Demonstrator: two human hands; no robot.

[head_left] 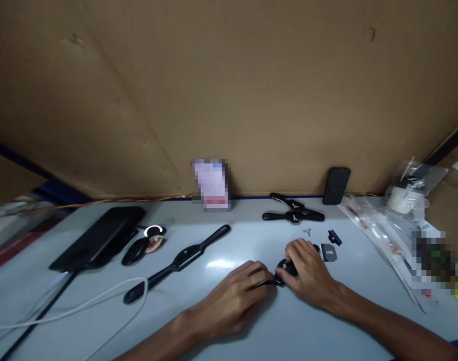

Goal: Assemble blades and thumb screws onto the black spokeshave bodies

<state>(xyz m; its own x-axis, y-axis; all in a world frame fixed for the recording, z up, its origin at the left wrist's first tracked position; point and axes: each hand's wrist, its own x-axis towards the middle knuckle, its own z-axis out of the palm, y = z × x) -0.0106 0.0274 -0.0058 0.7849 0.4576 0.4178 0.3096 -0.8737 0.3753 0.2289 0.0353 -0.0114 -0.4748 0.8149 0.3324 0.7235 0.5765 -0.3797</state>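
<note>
A black spokeshave [264, 284] lies across both hands near the front of the table, much of it hidden by fingers. My left hand [238, 296] is closed around one of its handles. With thumb and fingers, my right hand [307, 273] grips its dark middle part. Just beyond the right hand are a flat grey blade [328, 252] with a slot, a small black clamp piece [334, 237] and a small silver thumbscrew [307, 231]. Left of my hands rests a longer black spokeshave [187, 256].
Two more spokeshaves [292, 215] lie crossed at the back. A dark phone [336, 186] and a blurred-out screen [213, 185] lean on the brown wall. A black device [101, 238], a mouse [135, 250] and a white cable [101, 296] occupy the left; plastic bags [387, 238] the right.
</note>
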